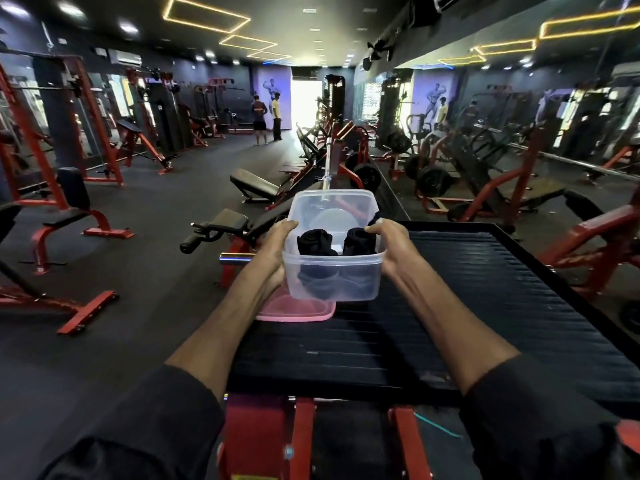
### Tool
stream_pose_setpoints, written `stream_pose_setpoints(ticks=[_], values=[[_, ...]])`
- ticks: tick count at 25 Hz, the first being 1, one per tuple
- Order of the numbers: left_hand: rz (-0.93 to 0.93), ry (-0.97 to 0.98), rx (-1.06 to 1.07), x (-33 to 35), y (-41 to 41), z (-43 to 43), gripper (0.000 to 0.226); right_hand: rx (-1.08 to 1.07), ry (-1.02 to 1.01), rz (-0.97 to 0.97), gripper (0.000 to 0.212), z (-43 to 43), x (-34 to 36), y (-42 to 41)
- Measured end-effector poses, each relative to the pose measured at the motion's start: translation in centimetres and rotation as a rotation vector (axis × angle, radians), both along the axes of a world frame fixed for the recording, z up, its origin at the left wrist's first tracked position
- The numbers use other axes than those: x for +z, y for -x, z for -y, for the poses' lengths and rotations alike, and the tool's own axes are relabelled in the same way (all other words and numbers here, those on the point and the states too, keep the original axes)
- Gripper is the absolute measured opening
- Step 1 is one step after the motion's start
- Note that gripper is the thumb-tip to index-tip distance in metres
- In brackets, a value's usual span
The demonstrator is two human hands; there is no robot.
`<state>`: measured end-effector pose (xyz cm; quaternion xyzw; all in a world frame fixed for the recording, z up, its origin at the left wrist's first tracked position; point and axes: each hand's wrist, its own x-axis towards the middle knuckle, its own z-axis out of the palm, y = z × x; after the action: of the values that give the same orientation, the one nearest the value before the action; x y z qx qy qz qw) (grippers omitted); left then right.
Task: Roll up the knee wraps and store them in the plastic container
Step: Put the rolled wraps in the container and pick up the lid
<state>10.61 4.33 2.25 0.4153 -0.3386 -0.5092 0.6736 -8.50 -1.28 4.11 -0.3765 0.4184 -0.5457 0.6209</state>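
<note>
A clear plastic container (332,275) is held up in front of me, above the far left part of a black ribbed platform (467,306). Inside it stand two rolled black knee wraps, one on the left (313,242) and one on the right (358,241). My left hand (277,247) grips the container's left rim and wall. My right hand (389,242) grips its right rim, thumb over the edge. A pink lid (294,308) lies on the platform's left edge, just under the container.
The platform belongs to a red-framed machine (298,434) right in front of me. Benches (256,183) and red gym machines (62,209) fill the floor to the left and ahead. Two people (266,117) stand far down the aisle. A mirror wall runs along the right.
</note>
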Motion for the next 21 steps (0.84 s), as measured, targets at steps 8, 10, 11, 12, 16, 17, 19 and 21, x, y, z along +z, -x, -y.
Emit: stream_pose_setpoints(ticks=[8, 10, 11, 12, 16, 17, 19, 21], values=[[0.059, -0.063, -0.22, -3.8, 10.4, 2.8, 0.009, -0.289, 0.005, -0.362, 0.026, -1.4, -2.7, 11.2], [0.088, -0.075, -0.252, -4.5, 12.2, 2.9, 0.022, -0.33, 0.019, -0.493, 0.014, -1.8, -4.2, 13.4], [0.102, -0.071, -0.261, -4.4, 12.9, 2.8, 0.025, -0.35, 0.041, -0.585, 0.022, -1.7, -5.0, 14.4], [0.108, -0.064, -0.263, -4.2, 13.2, 2.8, 0.024, -0.359, 0.063, -0.684, 0.029, -1.7, -5.3, 15.2], [0.142, -0.063, -0.267, -4.0, 12.8, 3.0, 0.029, -0.415, 0.212, -1.197, 0.027, -2.2, -3.6, 15.8], [0.147, -0.06, -0.281, -4.2, 12.6, 3.1, 0.039, -0.4, 0.303, -1.299, 0.028, -2.2, -3.0, 15.7], [0.172, -0.05, -0.295, -4.3, 12.4, 2.9, 0.041, -0.289, 0.404, -1.358, 0.023, -2.1, -1.9, 15.2], [0.209, -0.041, -0.305, -4.1, 12.2, 2.7, 0.03, -0.192, 0.431, -1.478, 0.021, -1.9, -1.4, 14.7]])
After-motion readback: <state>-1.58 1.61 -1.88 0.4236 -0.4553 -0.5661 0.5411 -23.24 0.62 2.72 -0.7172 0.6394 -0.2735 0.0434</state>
